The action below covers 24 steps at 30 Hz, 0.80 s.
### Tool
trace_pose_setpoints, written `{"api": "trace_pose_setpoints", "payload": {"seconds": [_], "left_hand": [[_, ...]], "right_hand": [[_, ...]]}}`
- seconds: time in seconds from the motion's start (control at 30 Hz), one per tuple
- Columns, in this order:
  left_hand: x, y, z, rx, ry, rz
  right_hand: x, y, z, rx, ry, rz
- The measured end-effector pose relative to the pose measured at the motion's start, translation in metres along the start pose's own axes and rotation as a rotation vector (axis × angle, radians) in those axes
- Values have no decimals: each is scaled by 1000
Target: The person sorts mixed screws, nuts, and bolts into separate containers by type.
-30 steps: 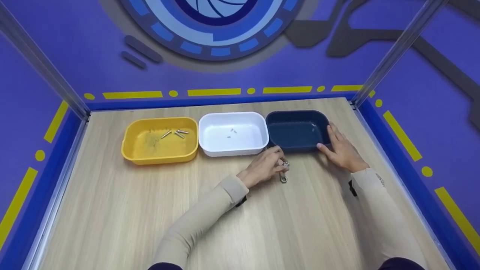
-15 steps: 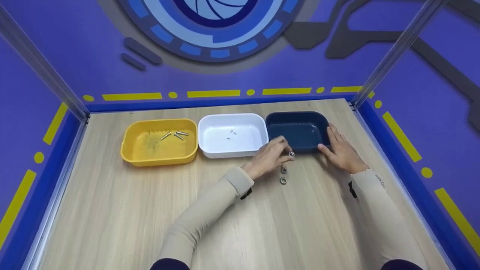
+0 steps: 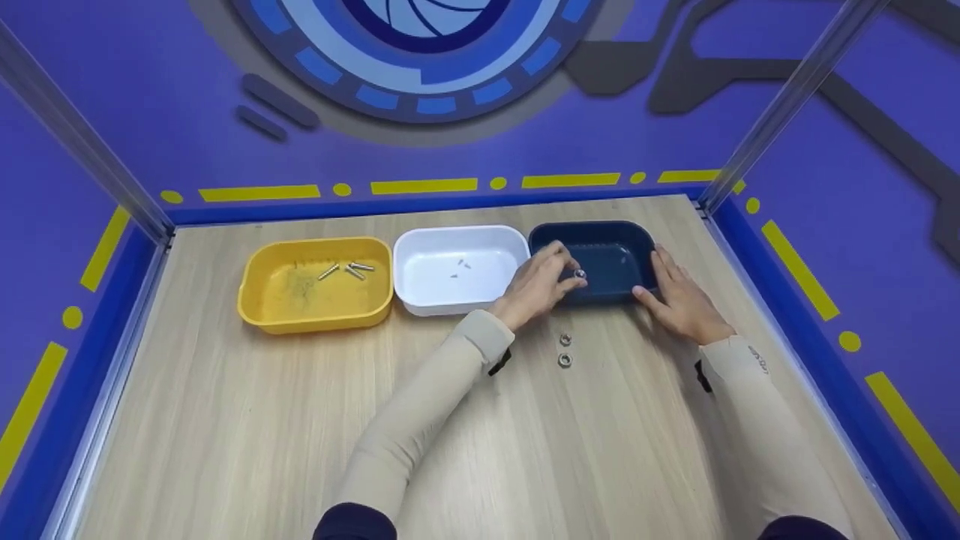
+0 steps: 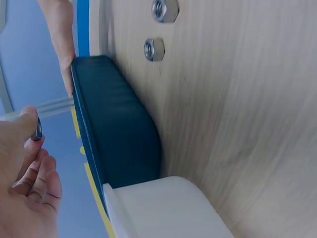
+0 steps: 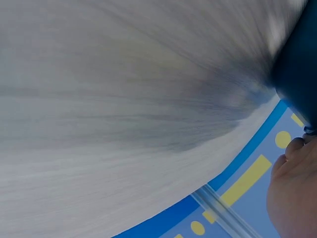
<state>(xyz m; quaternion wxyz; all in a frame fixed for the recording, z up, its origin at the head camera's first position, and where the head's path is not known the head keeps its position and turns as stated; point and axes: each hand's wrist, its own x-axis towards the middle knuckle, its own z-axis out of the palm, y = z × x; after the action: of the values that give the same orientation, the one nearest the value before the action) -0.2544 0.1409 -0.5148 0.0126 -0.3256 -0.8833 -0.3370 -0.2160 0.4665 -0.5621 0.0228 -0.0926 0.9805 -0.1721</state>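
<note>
My left hand (image 3: 537, 286) is over the near left part of the dark blue bin (image 3: 592, 297). Between thumb and index finger it pinches a hex nut (image 4: 37, 130), held above the bin's rim in the left wrist view. My right hand (image 3: 684, 306) rests against the bin's right end, fingers straight along the side and thumb at the near corner. On the table just in front of the bin lie two more nuts, a nearer nut (image 3: 565, 361) and a farther nut (image 3: 565, 340). In the right wrist view only part of the right hand (image 5: 294, 191) shows.
A white bin (image 3: 461, 307) holding several tiny pieces stands against the dark blue bin's left side. Left of it is a yellow bin (image 3: 322, 327) with three screws (image 3: 355, 271). Blue-purple panels (image 3: 420, 161) bound the wooden table (image 3: 450, 465) at back and sides.
The left hand has lifted one nut from the table beside the other two and carried it forward, over the dark blue bin. The right hand has stayed at the bin's right end.
</note>
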Motion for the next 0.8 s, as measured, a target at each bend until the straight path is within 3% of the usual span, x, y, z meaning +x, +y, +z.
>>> {"api": "trace_pose_setpoints", "payload": {"seconds": [0.27, 0.47, 0.8], "left_hand": [[15, -15, 12, -3, 98, -100], [18, -21, 24, 34, 150, -172], [21, -23, 27, 48, 171, -140]], "right_hand": [[1, 0, 0, 0, 2, 9], [1, -2, 0, 18, 8, -9], [0, -2, -2, 6, -7, 9]]}}
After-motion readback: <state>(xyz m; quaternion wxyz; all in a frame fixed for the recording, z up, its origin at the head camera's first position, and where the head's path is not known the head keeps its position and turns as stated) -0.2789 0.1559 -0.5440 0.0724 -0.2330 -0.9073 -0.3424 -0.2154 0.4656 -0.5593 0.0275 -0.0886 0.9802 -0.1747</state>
